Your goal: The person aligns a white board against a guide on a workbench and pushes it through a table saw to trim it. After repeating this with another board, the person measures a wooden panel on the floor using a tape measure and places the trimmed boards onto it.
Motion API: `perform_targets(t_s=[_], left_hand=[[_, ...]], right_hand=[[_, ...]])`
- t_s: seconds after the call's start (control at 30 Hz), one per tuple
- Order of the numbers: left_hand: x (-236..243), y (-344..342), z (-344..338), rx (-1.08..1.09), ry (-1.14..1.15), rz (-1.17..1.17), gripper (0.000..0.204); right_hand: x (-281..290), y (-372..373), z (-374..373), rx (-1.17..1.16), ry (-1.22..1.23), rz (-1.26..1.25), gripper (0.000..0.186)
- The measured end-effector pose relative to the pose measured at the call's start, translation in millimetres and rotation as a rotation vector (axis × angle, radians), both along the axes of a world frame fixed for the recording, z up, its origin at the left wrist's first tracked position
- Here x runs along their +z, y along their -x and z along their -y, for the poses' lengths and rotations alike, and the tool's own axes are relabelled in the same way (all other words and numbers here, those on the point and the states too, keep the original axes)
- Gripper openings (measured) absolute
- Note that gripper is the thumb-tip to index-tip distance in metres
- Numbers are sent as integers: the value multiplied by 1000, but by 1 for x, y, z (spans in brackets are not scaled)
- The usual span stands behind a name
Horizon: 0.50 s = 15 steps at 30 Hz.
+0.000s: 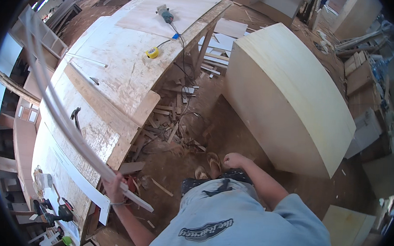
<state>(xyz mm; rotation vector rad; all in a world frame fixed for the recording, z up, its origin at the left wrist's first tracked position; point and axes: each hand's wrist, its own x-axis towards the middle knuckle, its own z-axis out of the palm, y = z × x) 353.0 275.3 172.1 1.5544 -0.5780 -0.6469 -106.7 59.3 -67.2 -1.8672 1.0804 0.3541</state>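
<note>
My left hand (114,186) is closed around a long, thin pale strip (83,148) near its lower end. The strip rises over the workbench toward the upper left, and its far part is blurred; whether it is one piece or two together I cannot tell. My right hand (234,160) is curled into a fist in front of my body, with nothing seen in it. Close by my left hand, a white board strip (77,174) lies along the bench edge. A hammer (75,117) rests on the bench under the long strip.
On the workbench (127,77) are a yellow tape measure (152,52), a corded power tool (165,14) and a cordless drill (64,213). A large pale wooden cabinet box (294,98) stands to my right. Wood offcuts (177,105) and a cable litter the floor beside the bench.
</note>
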Motion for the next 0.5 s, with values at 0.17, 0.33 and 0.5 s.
perform_targets(t_s=[0.17,0.33,0.5], left_hand=[[-32,77,51,-199,-135,195,66],[-30,207,121,-636,-142,223,67],[-14,326,169,-1022,-274,142,60]], right_hand=[[144,-36,-12,-173,-221,429,69],[215,-65,21,-603,-162,1202,83],[203,26,57,-1114,-250,1462,62]])
